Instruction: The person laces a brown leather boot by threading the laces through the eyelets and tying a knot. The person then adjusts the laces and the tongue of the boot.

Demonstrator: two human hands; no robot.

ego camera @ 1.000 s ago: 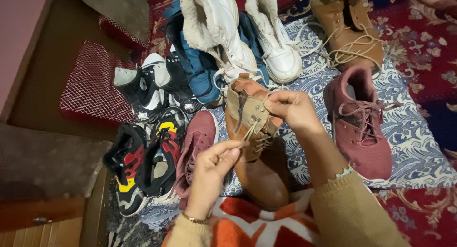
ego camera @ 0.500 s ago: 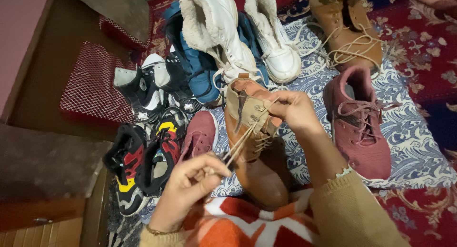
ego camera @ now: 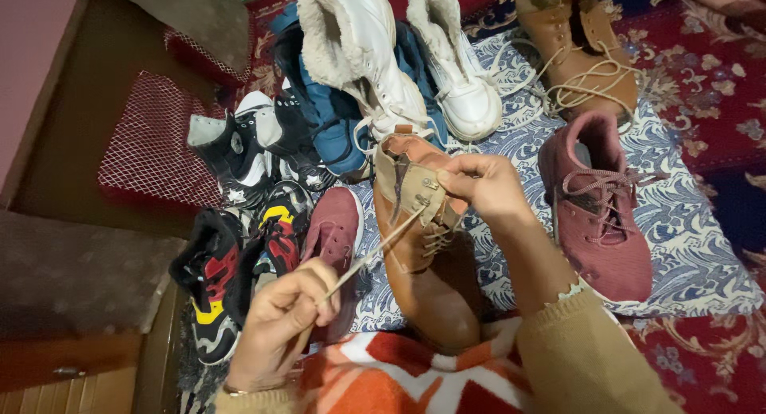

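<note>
Blue patterned cloth (ego camera: pixel 686 246) is lying over red carpet (ego camera: pixel 718 87). Sitting on the cloth: maroon shoe (ego camera: pixel 598 214), tan boot (ego camera: pixel 578 51) with loose laces, white fur-lined boots (ego camera: pixel 399 63), blue shoes (ego camera: pixel 331 119), second maroon shoe (ego camera: pixel 335 230). Black sneakers (ego camera: pixel 239 262) are crowding its left edge.

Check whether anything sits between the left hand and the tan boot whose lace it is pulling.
Nothing visible does: the lace runs taut and unobstructed from the left hand to the tan boot, which the right hand steadies.

Boot (ego camera: pixel 423 254) centre, sneaker (ego camera: pixel 602 214) right — high-tops (ego camera: pixel 239 151) left, fleece boots (ego camera: pixel 399 63) behind.
</note>
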